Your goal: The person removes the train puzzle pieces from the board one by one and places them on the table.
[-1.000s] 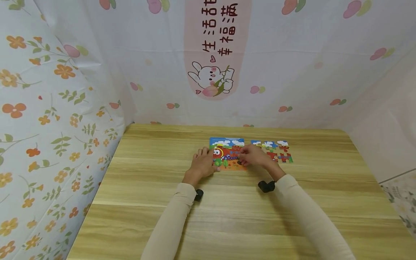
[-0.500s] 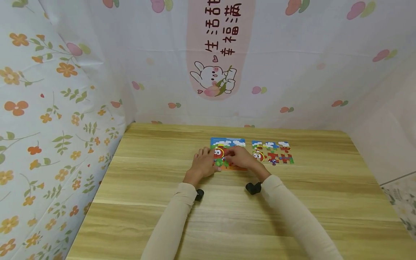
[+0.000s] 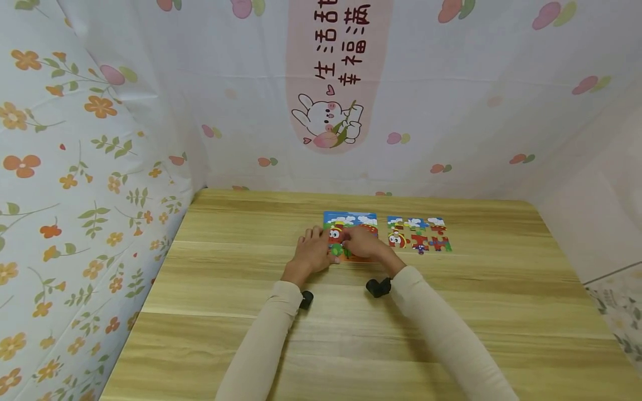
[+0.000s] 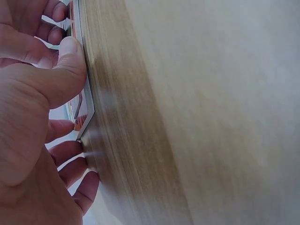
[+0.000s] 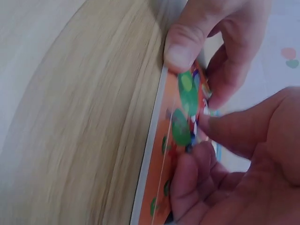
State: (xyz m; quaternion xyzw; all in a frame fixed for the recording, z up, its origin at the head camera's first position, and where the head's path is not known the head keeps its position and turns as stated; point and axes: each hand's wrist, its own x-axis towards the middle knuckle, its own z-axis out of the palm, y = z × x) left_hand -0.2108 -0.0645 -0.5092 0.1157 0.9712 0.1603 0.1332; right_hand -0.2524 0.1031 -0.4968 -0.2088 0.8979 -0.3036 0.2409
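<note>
Head view: puzzle board (image 3: 351, 218), one, between the left hand (image 3: 312, 253), which grips its near-left corner, and the right hand (image 3: 365, 245), over its middle; loose pieces (image 3: 420, 241), right of the right hand.

Left wrist: thumb and fingers curl about the corner.

Right wrist: right fingertips bunch together at the board; whether they pinch a piece, I cannot tell.

Step, apparently: working one spot, board steadied. Next move likely calls for a light, precise pinch.

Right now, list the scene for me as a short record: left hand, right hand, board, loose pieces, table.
Left hand: holds the board at its near left corner, thumb on the near edge
Right hand: over the board, fingers bent; whether it grips a piece, unclear
Board: flat, cartoon train picture, partly hidden by hands
Loose pieces: six, two rows of three, right of the board
Table: wood-grained
</note>
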